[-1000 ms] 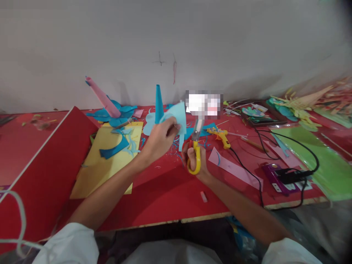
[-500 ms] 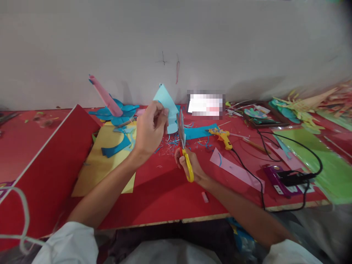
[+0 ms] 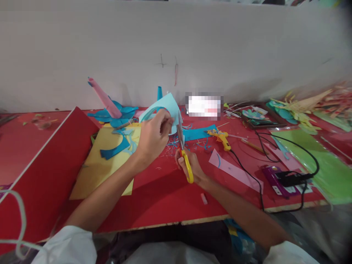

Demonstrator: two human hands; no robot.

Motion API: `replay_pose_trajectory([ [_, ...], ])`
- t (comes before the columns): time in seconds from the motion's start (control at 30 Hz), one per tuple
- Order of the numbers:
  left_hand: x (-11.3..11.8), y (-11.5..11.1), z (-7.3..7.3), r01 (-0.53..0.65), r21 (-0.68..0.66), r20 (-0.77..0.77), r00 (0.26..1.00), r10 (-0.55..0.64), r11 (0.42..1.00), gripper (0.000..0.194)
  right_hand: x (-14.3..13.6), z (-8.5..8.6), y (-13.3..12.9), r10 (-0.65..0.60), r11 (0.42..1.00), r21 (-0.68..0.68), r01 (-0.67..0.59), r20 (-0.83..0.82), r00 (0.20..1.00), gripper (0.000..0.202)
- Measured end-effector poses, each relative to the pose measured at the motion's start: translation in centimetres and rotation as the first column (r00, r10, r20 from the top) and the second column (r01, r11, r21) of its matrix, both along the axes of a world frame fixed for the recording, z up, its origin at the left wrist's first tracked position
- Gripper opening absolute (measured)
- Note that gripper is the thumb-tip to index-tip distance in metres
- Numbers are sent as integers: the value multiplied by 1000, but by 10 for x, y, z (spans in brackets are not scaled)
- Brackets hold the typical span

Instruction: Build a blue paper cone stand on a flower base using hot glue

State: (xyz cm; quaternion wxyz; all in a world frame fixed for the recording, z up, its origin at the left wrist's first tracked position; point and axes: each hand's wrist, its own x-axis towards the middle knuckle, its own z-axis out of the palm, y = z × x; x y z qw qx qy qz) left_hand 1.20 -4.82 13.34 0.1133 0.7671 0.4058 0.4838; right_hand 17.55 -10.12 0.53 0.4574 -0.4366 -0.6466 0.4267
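Observation:
My left hand (image 3: 158,134) pinches a piece of light blue paper (image 3: 169,104) and holds it up over the table. Part of the paper curves away to the left behind my fingers. My right hand (image 3: 189,163) is closed round the yellow and red handles of a pair of scissors (image 3: 187,165). The blades point upward and sit at the paper's right edge; whether they are parted there I cannot make out. Below the blades lie thin blue and white paper shreds (image 3: 173,144) and a flat blue strip (image 3: 196,134).
On the red table (image 3: 156,194) a yellow glue gun (image 3: 221,137) lies to the right, its cord running to a purple power strip (image 3: 280,179). Yellow sheets (image 3: 90,176) and a pink cone on blue petals (image 3: 106,99) are left. A red board (image 3: 55,168) stands at far left.
The light blue paper has turned in my left hand, its peak shifting right and a curved part now showing at left. The scissors stay nearly in place.

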Motion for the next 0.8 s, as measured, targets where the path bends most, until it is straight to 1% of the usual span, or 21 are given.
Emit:
replay_pose_trajectory([
  [0.13, 0, 0, 1, -19, 34, -11, 1000, 19, 999, 21, 0, 5, -2, 10, 1000, -22, -9, 30, 1000, 67],
  [0.23, 1, 0, 1, -18, 55, -32, 999, 19, 998, 21, 0, 5, -3, 20, 999, -29, -19, 34, 999, 64],
  [0.37, 2, 0, 0, -3, 47, -43, 999, 5, 999, 20, 0, 2, -2, -4, 999, -34, 5, 31, 999, 63],
  [0.5, 1, 2, -1, 6, 50, -58, 998, -3, 999, 20, 0, 3, -2, 6, 999, -48, -5, 27, 1000, 61],
  [0.63, -1, 3, 0, -4, 65, -91, 996, 10, 998, 20, 1, 4, -3, -12, 998, -67, 14, 27, 1000, 59],
  [0.8, -2, 2, 1, -14, 55, -120, 993, 21, 998, 19, 1, 2, -3, -25, 996, -87, 27, 31, 999, 55],
])
